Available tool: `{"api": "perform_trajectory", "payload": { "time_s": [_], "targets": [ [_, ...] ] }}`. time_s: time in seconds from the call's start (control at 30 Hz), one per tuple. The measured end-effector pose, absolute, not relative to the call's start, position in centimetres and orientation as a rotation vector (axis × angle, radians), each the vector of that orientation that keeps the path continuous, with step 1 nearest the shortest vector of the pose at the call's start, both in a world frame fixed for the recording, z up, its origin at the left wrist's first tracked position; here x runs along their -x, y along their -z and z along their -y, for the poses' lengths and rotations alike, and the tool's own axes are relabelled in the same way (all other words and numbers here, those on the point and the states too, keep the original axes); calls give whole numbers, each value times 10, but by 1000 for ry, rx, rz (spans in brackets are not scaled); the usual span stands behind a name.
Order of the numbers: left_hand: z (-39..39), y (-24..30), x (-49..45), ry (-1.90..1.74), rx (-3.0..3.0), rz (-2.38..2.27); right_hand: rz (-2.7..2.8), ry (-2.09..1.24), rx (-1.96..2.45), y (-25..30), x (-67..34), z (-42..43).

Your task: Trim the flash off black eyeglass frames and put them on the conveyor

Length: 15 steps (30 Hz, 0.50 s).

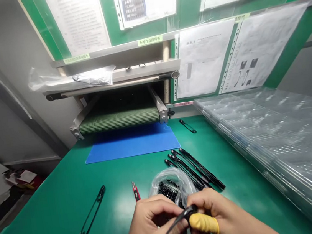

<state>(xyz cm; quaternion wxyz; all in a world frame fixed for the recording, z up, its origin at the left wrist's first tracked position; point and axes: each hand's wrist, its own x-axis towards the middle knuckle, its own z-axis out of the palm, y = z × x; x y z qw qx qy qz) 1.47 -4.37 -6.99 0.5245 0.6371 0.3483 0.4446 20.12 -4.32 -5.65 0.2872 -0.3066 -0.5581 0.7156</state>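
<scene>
Near the bottom centre, my left hand (156, 225) and my right hand (213, 213) meet over a long black looped part (171, 228). Both are closed on its rounded end, and the rest slants down past the lower edge. A yellow finger cot (204, 223) covers my right thumb. Just behind my fingers stands a clear plastic bag (178, 175) of small black pieces (169, 189). My fingers hide whatever tiny piece may be between them. Several similar black parts (199, 169) lie side by side behind my right hand.
One black looped part (91, 215) lies alone at left, another (188, 126) at the back. A red-handled tool (136, 191) is by my left hand. Stacked clear trays (279, 146) fill the right side. A green conveyor belt (118, 120) ends above a blue sheet (131, 145).
</scene>
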Motion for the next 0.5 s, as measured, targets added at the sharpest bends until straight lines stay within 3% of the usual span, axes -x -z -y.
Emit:
{"api": "perform_trajectory", "payload": {
  "time_s": [0.33,0.5],
  "targets": [
    [27,66,-22,-1119,-1402,-1206,1290,-1541,1077,63,-206,42],
    [34,78,-4,-1625,-1485,-1222,946,-1664,1065,71,-184,60]
  ]
}}
